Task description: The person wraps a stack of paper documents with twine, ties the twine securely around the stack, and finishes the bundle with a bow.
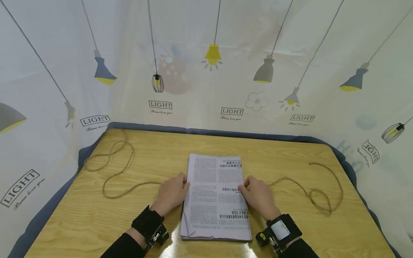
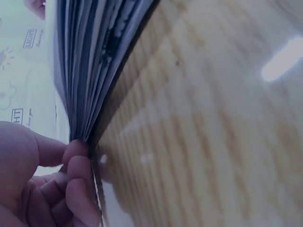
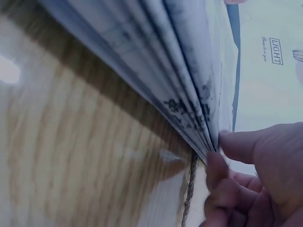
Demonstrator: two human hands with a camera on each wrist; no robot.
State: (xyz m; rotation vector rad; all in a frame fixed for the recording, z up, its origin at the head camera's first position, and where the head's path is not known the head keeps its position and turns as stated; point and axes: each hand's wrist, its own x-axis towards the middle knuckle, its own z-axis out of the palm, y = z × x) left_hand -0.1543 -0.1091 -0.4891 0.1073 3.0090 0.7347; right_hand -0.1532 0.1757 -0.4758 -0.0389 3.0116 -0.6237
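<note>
A stack of folded newspapers (image 1: 214,200) lies upright to me on the table, its top sheet printed in columns. My left hand (image 1: 171,191) pinches the stack's left edge between thumb and fingers; the left wrist view shows the layered sheets (image 2: 87,80) pressed together there. At the opposite edge my right hand (image 1: 259,195) pinches the sheets (image 3: 189,90) likewise. A thin brown twine (image 1: 113,175) loops over the table on the left and reaches my left hand. On the right, more twine (image 1: 309,195) runs out from beside my right hand. Whether it passes beneath the stack is hidden.
The wooden table (image 1: 155,150) has a dark blue border cloth (image 1: 206,132) along its far edge. Behind it hangs a pale curtain (image 1: 190,32) printed with lamps. A black strap with a device (image 1: 150,225) sits on each wrist.
</note>
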